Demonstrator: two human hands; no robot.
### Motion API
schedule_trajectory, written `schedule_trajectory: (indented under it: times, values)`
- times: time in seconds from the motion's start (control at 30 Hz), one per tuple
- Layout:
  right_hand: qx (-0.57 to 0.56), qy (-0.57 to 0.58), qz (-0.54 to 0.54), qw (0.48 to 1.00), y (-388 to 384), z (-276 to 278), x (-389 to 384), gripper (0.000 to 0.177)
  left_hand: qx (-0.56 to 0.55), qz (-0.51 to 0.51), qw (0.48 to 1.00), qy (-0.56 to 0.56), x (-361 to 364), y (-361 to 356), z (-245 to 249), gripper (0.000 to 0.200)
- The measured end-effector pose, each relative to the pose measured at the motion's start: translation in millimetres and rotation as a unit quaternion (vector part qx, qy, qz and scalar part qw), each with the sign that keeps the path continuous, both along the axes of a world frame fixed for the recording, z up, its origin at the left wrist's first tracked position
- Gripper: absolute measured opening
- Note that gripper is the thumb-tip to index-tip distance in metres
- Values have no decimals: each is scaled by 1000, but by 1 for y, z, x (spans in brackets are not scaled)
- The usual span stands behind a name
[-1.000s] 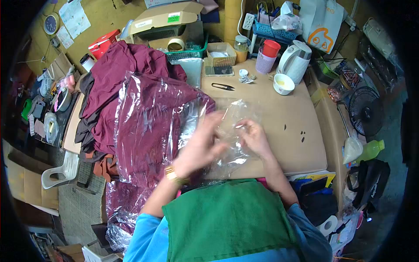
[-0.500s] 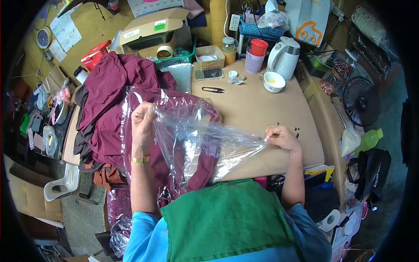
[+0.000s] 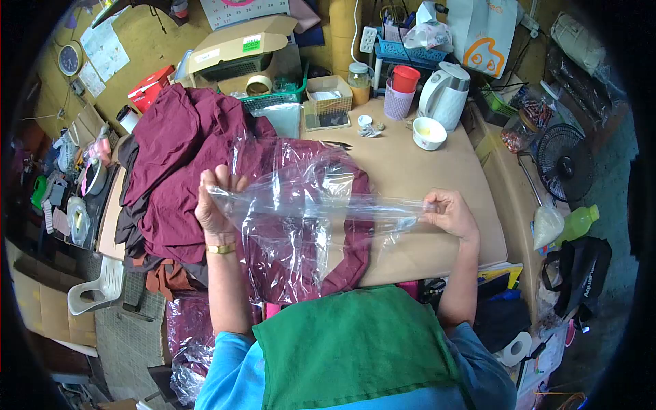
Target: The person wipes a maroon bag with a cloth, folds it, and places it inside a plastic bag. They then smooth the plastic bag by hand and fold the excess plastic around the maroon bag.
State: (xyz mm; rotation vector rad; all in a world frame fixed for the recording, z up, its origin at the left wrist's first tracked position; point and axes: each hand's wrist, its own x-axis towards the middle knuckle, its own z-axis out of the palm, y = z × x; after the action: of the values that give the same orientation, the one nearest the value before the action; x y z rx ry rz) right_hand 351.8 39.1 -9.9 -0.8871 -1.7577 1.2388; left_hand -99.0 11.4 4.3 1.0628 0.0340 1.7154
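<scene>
A clear plastic bag (image 3: 301, 205) is stretched between my two hands above the table. Its left edge lies against my left hand (image 3: 217, 205), which has its fingers curled and raised and a gold watch at the wrist. Thumb and fingertips of my right hand (image 3: 451, 213) pinch the bag's right end. Below and through the film shows a maroon garment (image 3: 359, 256), partly covered by shiny plastic. Beside my left hand, a heap of maroon cloth (image 3: 181, 157) fills the left of the table. Thread snips (image 3: 336, 145) lie beyond the bag, mostly hidden by it.
Along the back stand a cardboard box (image 3: 239, 48), a green basket (image 3: 273, 102), a jar (image 3: 359, 78), a purple cup (image 3: 398, 102), an electric kettle (image 3: 445, 96) and a white bowl (image 3: 429, 134). A fan (image 3: 564, 164) is at the right, a white plastic chair (image 3: 102, 287) at the left.
The bag has gone from a slanting spread to a nearly level band between my hands. My left hand has lowered and turned its fingers up; the snips are now mostly covered.
</scene>
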Motion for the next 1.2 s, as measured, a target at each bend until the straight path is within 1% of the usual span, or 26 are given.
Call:
schedule_trajectory:
  times: [0.03,0.1,0.17,0.2,0.23,0.27,0.3,0.33,0.4,0.43,0.47,0.5,0.53,0.6,0.67,0.7,0.77,0.8,0.83,0.9,0.93,1.0,1.03,1.1,1.13,1.2]
  values:
    - [1,1,-1,1000,1,7,2,34,20,1,1000,20,-4,-1,8,35]
    - [141,110,37,983,7,15,10,36,41,56,997,26,-8,-5,24,36]
    - [111,151,69,980,15,14,17,36,25,98,995,-9,-1,-15,37,37]
    - [80,192,101,973,18,13,20,36,75,52,995,48,-13,-11,35,41]
    - [81,191,101,973,21,12,23,36,81,50,985,145,-20,-13,40,39]
    - [87,190,110,972,24,12,24,32,41,121,943,307,-22,-22,53,36]
    - [93,190,118,970,25,11,24,28,-1,188,868,459,-22,-33,66,34]
    - [92,190,120,970,25,11,24,28,-22,264,801,537,-19,-37,68,26]
    - [108,319,181,924,23,14,23,27,-18,252,818,517,-29,-36,61,26]
    - [107,320,183,924,17,21,26,27,-13,238,834,497,-35,-35,59,26]
    - [58,72,119,989,9,34,34,26,-14,214,868,448,-39,-38,59,31]
    - [5,-179,45,983,4,41,38,29,8,218,896,386,-43,-35,53,36]
    - [6,-179,44,983,2,42,31,29,13,230,892,389,-45,-34,50,35]
    - [188,-33,22,981,-6,46,-5,38,16,240,889,390,-39,-33,50,35]
    - [234,23,-5,972,-24,65,-49,40,37,177,903,391,-17,-32,59,35]
    - [234,23,-6,972,-27,69,-64,40,37,176,903,391,-10,-31,61,35]
    - [319,-242,39,915,-30,74,-81,40,56,119,924,360,-2,-31,66,33]
    - [274,-304,70,910,-20,63,-78,30,76,119,924,356,-7,-30,66,33]
    - [274,-303,68,910,-11,51,-72,30,76,118,923,357,-12,-33,67,33]
    - [185,-273,108,938,6,34,-51,17,31,206,894,397,-24,-43,69,34]
    - [188,-274,110,937,10,33,-38,17,17,236,882,407,-30,-46,67,35]
    - [174,-192,25,965,13,28,-13,4,-5,263,882,390,-46,-51,53,36]
    - [174,-192,25,966,13,28,-6,4,-27,287,882,373,-52,-52,49,36]
    - [165,18,19,986,13,32,5,20,-8,261,883,390,-59,-51,44,35]
    - [164,18,18,986,14,31,8,20,-8,248,883,398,-58,-49,45,34]
    - [170,169,79,968,17,28,10,30,-8,237,882,407,-57,-49,49,33]
